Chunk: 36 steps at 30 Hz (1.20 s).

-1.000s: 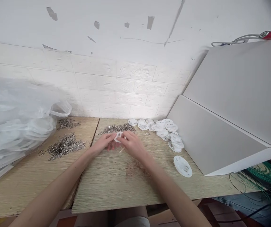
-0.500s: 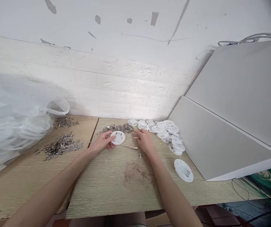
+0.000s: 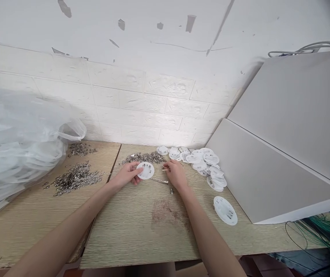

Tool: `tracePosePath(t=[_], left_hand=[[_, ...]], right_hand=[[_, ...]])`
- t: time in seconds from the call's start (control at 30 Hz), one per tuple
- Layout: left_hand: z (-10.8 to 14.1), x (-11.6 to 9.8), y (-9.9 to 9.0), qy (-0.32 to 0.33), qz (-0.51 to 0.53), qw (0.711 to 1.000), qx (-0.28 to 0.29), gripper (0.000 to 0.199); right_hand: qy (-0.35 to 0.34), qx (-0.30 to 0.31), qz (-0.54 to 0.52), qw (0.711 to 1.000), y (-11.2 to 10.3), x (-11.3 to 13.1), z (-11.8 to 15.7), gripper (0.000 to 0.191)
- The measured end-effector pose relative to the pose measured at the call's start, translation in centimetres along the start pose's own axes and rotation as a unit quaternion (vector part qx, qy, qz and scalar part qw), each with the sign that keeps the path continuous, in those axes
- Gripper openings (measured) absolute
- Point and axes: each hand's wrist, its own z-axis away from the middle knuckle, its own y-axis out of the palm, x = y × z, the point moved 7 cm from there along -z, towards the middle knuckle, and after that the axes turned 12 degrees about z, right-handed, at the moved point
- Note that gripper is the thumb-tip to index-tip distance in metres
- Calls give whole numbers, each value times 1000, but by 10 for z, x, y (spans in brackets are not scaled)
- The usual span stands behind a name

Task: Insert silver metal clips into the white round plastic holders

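Note:
My left hand [image 3: 130, 173] is closed on the edge of a white round disc [image 3: 145, 171], thumb on top. Small metal pieces sit on the disc's face. To its right, my right hand [image 3: 175, 173] is closed in a pinch; a short pale sliver shows at its fingertips, too small to name. Between the hands, a slim metal tool [image 3: 159, 180], perhaps tweezers, lies on the table, partly behind the disc. A few small metal pieces [image 3: 172, 191] lie just below my right hand. Behind both hands spreads a heap of small metal parts [image 3: 144, 157].
More metal parts [image 3: 77, 177] lie at left beside a large clear plastic bag [image 3: 23, 154]. Several white discs [image 3: 201, 159] are piled at the back right, with one disc [image 3: 225, 210] apart nearer me. A big grey-white box [image 3: 269, 165] stands at right, against the wall.
The view has shifted slightly. The disc in my left hand has moved a little to the right and shows its metal pieces at a different angle. My right hand stays nearly in place.

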Motion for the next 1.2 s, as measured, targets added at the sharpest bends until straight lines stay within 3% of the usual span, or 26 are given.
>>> tracePosePath(t=[0.3, 0.6, 0.8, 1.03, 1.2], left_hand=[[1, 2, 1, -11, -25, 1000, 8, 43], [0, 1, 5, 16, -15, 1000, 17, 54], [3, -4, 7, 23, 11, 1000, 12, 75], [3, -2, 1, 14, 36, 999, -20, 46], [4, -3, -5, 16, 58, 997, -45, 48]], right_hand=[[5, -39, -10, 999, -2, 1, 1, 20], [-16, -48, -214, 976, -16, 34, 7, 13], [-16, -11, -290, 957, -14, 50, 12, 15], [25, 33, -383, 923, -1, 45, 11, 17], [53, 81, -432, 897, 5, 50, 14, 21]])
